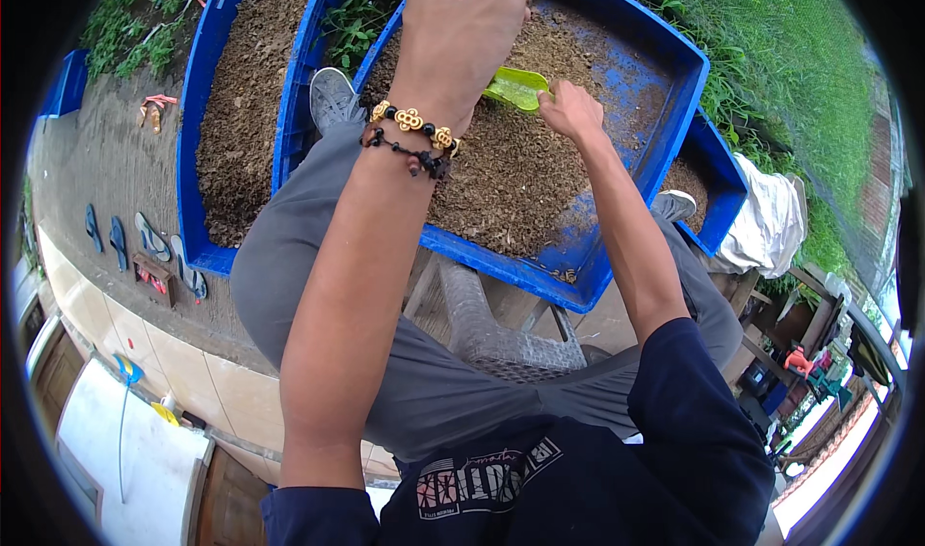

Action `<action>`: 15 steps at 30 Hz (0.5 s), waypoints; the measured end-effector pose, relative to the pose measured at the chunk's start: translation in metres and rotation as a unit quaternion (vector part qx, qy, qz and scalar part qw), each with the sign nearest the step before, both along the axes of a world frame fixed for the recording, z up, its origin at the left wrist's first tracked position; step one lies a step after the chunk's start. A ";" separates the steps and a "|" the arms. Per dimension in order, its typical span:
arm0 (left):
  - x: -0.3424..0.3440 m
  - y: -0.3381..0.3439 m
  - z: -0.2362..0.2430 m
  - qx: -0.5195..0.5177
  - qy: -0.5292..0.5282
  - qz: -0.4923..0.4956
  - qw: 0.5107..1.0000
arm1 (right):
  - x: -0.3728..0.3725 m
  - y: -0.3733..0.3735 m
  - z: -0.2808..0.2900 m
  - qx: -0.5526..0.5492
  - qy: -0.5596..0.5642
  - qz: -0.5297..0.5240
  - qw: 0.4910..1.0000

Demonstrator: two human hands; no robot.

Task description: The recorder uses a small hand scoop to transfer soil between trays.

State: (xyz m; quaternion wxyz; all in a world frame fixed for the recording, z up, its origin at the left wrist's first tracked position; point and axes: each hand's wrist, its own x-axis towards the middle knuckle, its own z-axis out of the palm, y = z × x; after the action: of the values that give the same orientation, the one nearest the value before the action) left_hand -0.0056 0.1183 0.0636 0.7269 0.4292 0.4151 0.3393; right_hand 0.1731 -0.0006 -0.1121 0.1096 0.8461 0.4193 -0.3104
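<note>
My right hand point(574, 112) is closed round the handle end of a lime-green plastic scoop point(517, 88). The scoop's blade points left, over loose brown crumbly material point(515, 185) in a blue tray point(453, 245) in front of my knees. Raised high over the tray's far left part is my left hand point(464, 11), close to the camera. Its fingers are curled together near the picture's upper edge; what they hold, if anything, is hidden. Two beaded bracelets point(409, 122) circle the left wrist.
Another blue tray point(185, 160) of brown material lies to the left. A smaller blue tray point(725, 209) and a white sack point(771, 213) are at the right. A grey woven-pattern stool point(501, 348) shows between my legs. Several sandals point(118, 242) lie on the left pavement; grass point(771, 26) borders the right.
</note>
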 end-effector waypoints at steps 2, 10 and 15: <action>-0.002 0.000 0.000 0.013 0.009 -0.006 1.000 | 0.002 0.000 -0.011 -0.015 0.011 0.009 1.000; 0.008 -0.004 0.010 0.010 0.031 -0.011 0.999 | 0.038 -0.035 -0.070 -0.031 0.024 -0.022 0.999; -0.002 -0.006 0.012 0.026 0.031 -0.008 0.999 | 0.020 -0.013 -0.020 0.036 0.042 0.022 0.998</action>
State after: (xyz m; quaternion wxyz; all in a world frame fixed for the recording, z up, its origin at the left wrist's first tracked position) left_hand -0.0072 0.1126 0.0752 0.7047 0.4615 0.4253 0.3310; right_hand 0.1933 -0.0141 -0.1326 0.0681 0.8265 0.4528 -0.3274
